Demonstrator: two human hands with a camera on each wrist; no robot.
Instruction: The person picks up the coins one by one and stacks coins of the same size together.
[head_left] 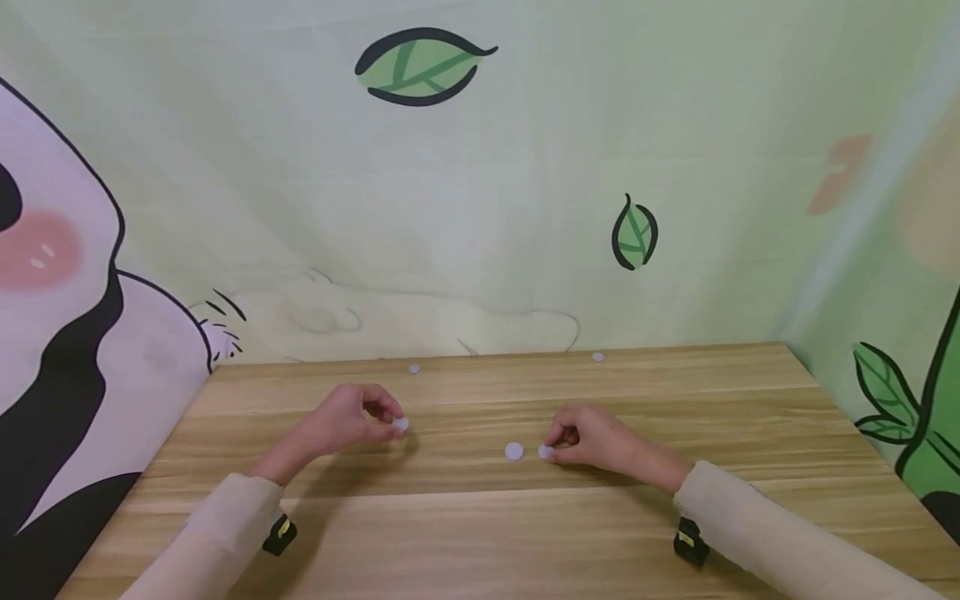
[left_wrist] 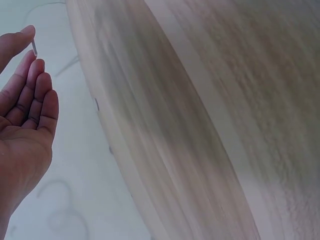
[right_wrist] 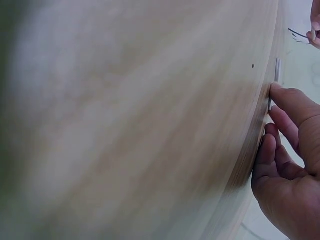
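My left hand (head_left: 356, 419) pinches a small white disc (head_left: 401, 423) between thumb and fingertips, raised over the table with its shadow below. Edge-on, that disc (left_wrist: 34, 48) shows as a thin sliver in the left wrist view. To the right, my right hand (head_left: 588, 437) has its thumb and forefinger around another white disc (head_left: 545, 452), low at the tabletop. Just left of those fingertips a third white disc (head_left: 513, 451) lies flat on the wood. In the right wrist view, the right thumb (right_wrist: 287, 97) is at the table surface, the disc largely hidden behind it.
Two more white discs lie near the back edge of the wooden table (head_left: 450, 533), a left one (head_left: 414, 368) and a right one (head_left: 597, 357). Behind the table hangs a pale green cloth (head_left: 480, 208) printed with leaves and a panda. Each sleeve carries a black wrist device (head_left: 280, 535).
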